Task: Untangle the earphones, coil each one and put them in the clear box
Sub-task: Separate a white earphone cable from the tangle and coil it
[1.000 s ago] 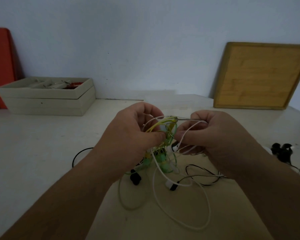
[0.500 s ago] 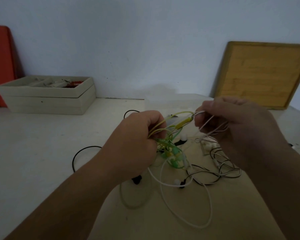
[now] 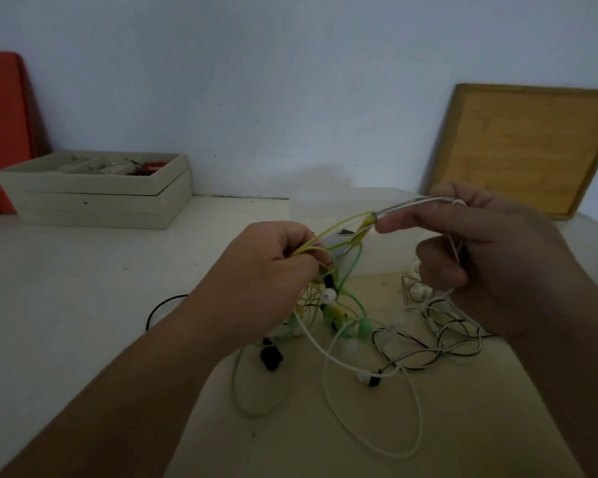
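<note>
A tangle of earphones (image 3: 342, 322) with yellow, green, white and black cords hangs between my hands and trails onto the table. My left hand (image 3: 273, 270) pinches the yellow cords (image 3: 339, 224) above the knot. My right hand (image 3: 480, 250) is raised to the right and grips a white cord (image 3: 415, 201) pulled taut from the knot. A long white loop (image 3: 418, 419) lies on the table toward me. The clear box (image 3: 328, 208) stands behind my hands, partly hidden.
A beige compartment box (image 3: 90, 198) with small items sits at the back left, beside a red panel (image 3: 0, 132). A wooden board (image 3: 529, 146) leans on the wall at the back right. A black cord loop (image 3: 163, 305) lies left of my forearm.
My hands have drawn apart from a close huddle. The right hand rose and moved right, stretching the white cord out of the knot, while the left hand holds the yellow cords.
</note>
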A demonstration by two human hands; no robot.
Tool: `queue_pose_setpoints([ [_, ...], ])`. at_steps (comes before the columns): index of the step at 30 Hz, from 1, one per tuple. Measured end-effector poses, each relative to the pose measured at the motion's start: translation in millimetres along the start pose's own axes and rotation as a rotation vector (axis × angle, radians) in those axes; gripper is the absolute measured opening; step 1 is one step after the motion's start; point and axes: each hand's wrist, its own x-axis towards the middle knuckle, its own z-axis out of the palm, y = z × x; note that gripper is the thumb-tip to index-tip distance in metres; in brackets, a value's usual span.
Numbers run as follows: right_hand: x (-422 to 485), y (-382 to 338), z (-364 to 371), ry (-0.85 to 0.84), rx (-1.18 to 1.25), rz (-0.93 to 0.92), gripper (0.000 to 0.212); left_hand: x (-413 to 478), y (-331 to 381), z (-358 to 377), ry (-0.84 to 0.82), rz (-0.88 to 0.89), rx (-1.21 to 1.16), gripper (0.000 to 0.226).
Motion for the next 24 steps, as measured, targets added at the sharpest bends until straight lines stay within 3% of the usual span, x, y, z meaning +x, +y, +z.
queue_pose_setpoints([
  [2, 2, 0, -2, 0.009, 0.082, 0.02, 0.018, 0, 0, 0, -0.034, -0.01, -0.038, 0.018],
  [6, 3, 2, -2, -0.031, 0.225, 0.062, 0.006, 0, -3, 0, -0.084, 0.05, -0.036, 0.048],
  [12, 3, 1, 1, 0.072, 0.251, 0.03, 0.004, -4, -9, 2, -0.03, 0.193, 0.374, 0.041],
  [15, 6, 5, -1, 0.12, 0.189, 0.048, 0.011, -2, -9, -1, -0.026, 0.217, 0.297, 0.06],
  [19, 3, 7, 6, 0.021, 0.114, 0.045, 0.008, 0, -7, -1, 0.088, 0.199, 0.226, 0.073],
  [20, 1, 7, 9, -0.005, 0.126, 0.052, 0.003, 0, -5, -1, 0.119, 0.189, 0.217, 0.072],
  [24, -2, 9, 15, -0.084, 0.165, 0.08, 0.013, -1, 1, 3, 0.156, 0.146, 0.058, 0.04],
])
